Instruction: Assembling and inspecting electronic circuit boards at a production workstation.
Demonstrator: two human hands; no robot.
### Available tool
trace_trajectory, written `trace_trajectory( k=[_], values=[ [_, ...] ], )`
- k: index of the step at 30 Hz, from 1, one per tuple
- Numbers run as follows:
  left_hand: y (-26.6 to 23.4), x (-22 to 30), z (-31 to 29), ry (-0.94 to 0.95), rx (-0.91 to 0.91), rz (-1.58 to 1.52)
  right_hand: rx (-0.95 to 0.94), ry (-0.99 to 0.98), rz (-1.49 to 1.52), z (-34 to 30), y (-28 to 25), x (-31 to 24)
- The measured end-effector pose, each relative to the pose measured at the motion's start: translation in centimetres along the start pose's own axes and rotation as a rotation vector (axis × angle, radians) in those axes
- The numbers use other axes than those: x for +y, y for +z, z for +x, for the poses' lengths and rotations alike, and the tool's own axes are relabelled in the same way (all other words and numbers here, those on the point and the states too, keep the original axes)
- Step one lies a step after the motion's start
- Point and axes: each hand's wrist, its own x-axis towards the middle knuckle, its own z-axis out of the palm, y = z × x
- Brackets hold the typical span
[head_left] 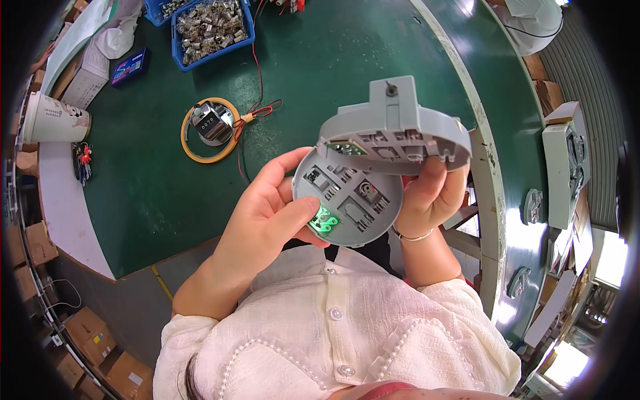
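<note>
Both hands hold a round grey plastic housing, opened like a clamshell, above the near edge of the green table. The lower half (360,193) faces up and shows moulded slots, metal contacts and a small part lit green (325,219). My left hand (270,210) is closed on its left rim, with the thumb resting beside the green-lit part. The upper half (393,127) is tilted up and has a square block with a metal screw or stud on its back. My right hand (433,193) grips both halves at the right, its fingertips partly hidden under the upper half.
On the table (153,220) lies a tally counter (213,122) inside a yellow tape ring (190,150), with red and black wires beside it. Farther back stands a blue bin (212,33) of small metal-and-glass parts. A paper cup (59,119) is at the left. More round grey parts (532,205) sit at the right.
</note>
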Motion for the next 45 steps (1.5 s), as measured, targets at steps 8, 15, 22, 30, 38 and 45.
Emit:
trace_trajectory(
  k=[8,15,22,30,38,45],
  values=[
    [-0.4,-0.1,-0.6,0.161,0.029,-0.025,0.144,0.353,0.117,0.9,-0.6,-0.2],
    [-2.0,0.5,-0.6,0.590,0.183,0.261,0.055,0.751,0.358,0.6,-2.0,-0.5],
    [-2.3,0.2,-0.4,0.643,0.224,0.271,0.067,0.663,0.254,0.7,-0.8,-1.2],
    [-2.4,0.1,-0.3,0.618,0.261,0.237,-0.407,0.625,-0.150,1.4,-2.8,2.6],
    [-1.8,-0.4,-0.6,0.576,0.293,0.205,0.021,0.322,0.434,4.4,-3.5,-3.4],
    [-0.3,-1.2,-0.1,0.585,0.273,0.392,-0.166,-0.025,1.087,4.4,-2.3,-9.1]
  ],
)
